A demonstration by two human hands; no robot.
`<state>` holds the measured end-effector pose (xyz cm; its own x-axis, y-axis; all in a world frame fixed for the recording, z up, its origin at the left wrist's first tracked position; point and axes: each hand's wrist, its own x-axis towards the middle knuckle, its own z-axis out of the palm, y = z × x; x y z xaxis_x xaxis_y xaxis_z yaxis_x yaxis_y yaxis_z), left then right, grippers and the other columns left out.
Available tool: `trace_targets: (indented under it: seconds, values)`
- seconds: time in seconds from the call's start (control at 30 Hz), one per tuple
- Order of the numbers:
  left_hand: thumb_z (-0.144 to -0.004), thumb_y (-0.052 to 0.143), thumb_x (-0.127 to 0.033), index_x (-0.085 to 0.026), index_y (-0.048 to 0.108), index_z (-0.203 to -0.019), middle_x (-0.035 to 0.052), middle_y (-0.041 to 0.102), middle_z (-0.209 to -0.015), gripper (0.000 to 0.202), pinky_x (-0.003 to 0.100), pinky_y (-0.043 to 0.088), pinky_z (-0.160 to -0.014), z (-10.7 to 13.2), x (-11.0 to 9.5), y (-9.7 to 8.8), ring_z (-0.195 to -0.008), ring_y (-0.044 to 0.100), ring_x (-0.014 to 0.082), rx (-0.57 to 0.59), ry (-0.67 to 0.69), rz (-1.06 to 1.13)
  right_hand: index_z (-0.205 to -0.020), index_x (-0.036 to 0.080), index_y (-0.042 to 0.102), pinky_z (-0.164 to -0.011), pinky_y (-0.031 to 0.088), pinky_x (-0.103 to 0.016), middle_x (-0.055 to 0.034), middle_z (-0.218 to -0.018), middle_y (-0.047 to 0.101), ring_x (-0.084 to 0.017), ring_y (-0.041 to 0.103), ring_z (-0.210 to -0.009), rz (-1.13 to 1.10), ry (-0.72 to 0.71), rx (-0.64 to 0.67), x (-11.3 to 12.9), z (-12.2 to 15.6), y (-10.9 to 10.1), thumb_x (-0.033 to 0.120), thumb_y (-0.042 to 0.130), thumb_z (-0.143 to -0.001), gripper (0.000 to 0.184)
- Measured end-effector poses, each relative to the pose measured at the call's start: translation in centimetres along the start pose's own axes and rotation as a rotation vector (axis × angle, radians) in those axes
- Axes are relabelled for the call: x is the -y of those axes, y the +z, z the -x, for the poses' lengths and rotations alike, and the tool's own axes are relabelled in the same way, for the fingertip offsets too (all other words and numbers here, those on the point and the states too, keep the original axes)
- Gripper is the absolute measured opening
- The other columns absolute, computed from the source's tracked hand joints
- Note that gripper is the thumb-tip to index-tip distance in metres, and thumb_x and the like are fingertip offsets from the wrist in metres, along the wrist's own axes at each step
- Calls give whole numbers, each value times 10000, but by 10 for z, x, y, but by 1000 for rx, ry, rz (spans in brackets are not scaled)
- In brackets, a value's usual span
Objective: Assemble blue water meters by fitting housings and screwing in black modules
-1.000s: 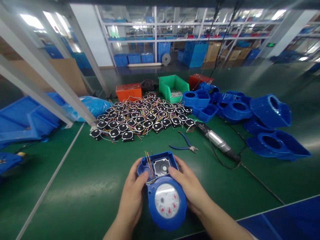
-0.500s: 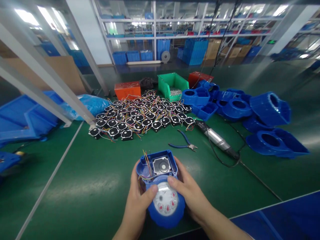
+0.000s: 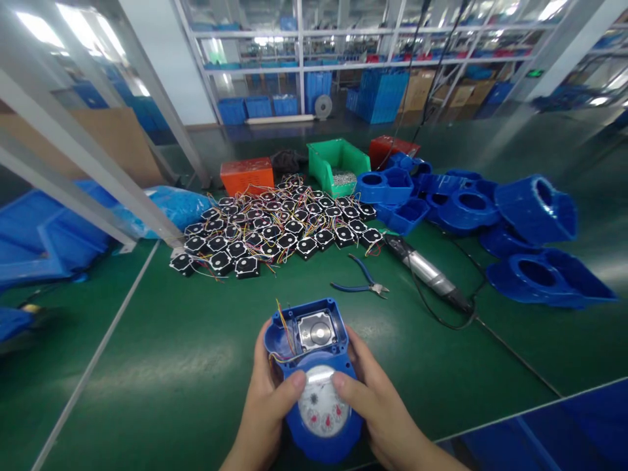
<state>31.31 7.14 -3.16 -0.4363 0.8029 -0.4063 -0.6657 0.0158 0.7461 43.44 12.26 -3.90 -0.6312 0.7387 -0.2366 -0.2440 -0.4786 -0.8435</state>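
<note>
A blue water meter (image 3: 314,376) with a round white dial face and an open upper compartment rests on the green table (image 3: 171,353) in front of me. Inside the compartment sits a small square module (image 3: 316,330) with coloured wires sticking up at its left. My left hand (image 3: 267,409) grips the meter's left side, thumb on the rim of the dial. On the right side my right hand (image 3: 377,405) wraps around it, thumb lying on the dial glass.
A heap of black square modules with coloured wires (image 3: 279,229) lies farther back. Blue-handled pliers (image 3: 360,282) and an electric screwdriver (image 3: 426,275) with its cable lie to the right. Blue meter housings (image 3: 490,216) pile at the right; orange, green (image 3: 338,167) and red bins stand behind.
Both thumbs have slid down from the open compartment onto the dial. The meter has shifted slightly toward me.
</note>
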Motion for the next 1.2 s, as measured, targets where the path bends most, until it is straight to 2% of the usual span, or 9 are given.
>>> trace_targets:
  seconds: [0.13,0.23,0.33,0.53,0.63,0.8,0.97,1.07,1.2]
  values:
    - [-543,744,-326,-246,332,-1245,85,554,-1121,818,375,414,-880,-1,-4,-1,-1017,523,288,4,6,-35,-1319,189,180,-964,337,-367,-121,-1273,309,-243,389,-1118,-16,25,8,10,1,4,393,692,-701,828]
    - [-564,734,-324,-239,343,-1243,84,553,-1120,788,361,424,-865,-2,-9,0,-1026,515,285,3,-6,-80,-1312,172,187,-956,343,-353,-125,-1249,334,-237,393,-1110,-16,12,-35,15,2,5,387,709,-675,852]
    - [-548,746,-299,-228,350,-1238,91,557,-1110,799,342,446,-829,-3,-13,2,-1013,522,288,20,-2,-120,-1310,159,172,-944,352,-333,-130,-1238,341,-223,395,-1103,-13,15,-74,16,2,3,386,712,-666,870]
    - [-514,769,-281,-257,328,-1239,83,574,-1081,849,349,458,-807,-4,-16,6,-970,551,290,9,0,-186,-1294,154,183,-951,339,-332,-131,-1203,375,-225,407,-1092,-83,39,-58,16,-1,1,366,752,-616,910]
    - [-489,779,-292,-252,334,-1226,80,580,-1068,862,351,454,-814,-4,-17,5,-963,554,290,-3,9,-234,-1294,137,156,-941,349,-331,-141,-1202,371,-230,399,-1099,-126,55,-56,16,-3,1,342,774,-582,965]
    - [-462,782,-326,-249,330,-1222,71,599,-1022,888,335,472,-774,-6,-19,4,-910,578,281,-30,4,-350,-1296,122,171,-987,296,-334,-145,-1249,322,-235,353,-1141,-189,74,-50,14,-5,-2,312,792,-545,993]
    - [-439,772,-365,-238,353,-1218,73,558,-1103,893,304,486,-746,-10,-23,4,-925,571,274,-3,49,-481,-1305,127,169,-1005,270,-341,-136,-1269,301,-237,324,-1161,-253,69,-19,10,-6,-5,282,808,-525,1019]
    - [-433,763,-398,-210,384,-1167,77,572,-1075,848,319,481,-773,-13,-26,3,-931,567,280,-7,68,-572,-1306,129,137,-1005,270,-334,-137,-1280,281,-226,317,-1166,-285,59,23,9,-6,-6,254,806,-532,1031]
    - [-483,729,-426,-207,351,-1192,88,570,-1077,833,387,472,-813,-16,-26,-5,-941,562,295,-6,69,-699,-1302,101,97,-1009,251,-329,-156,-1282,267,-220,324,-1158,-288,67,26,9,-7,-8,271,806,-536,1059]
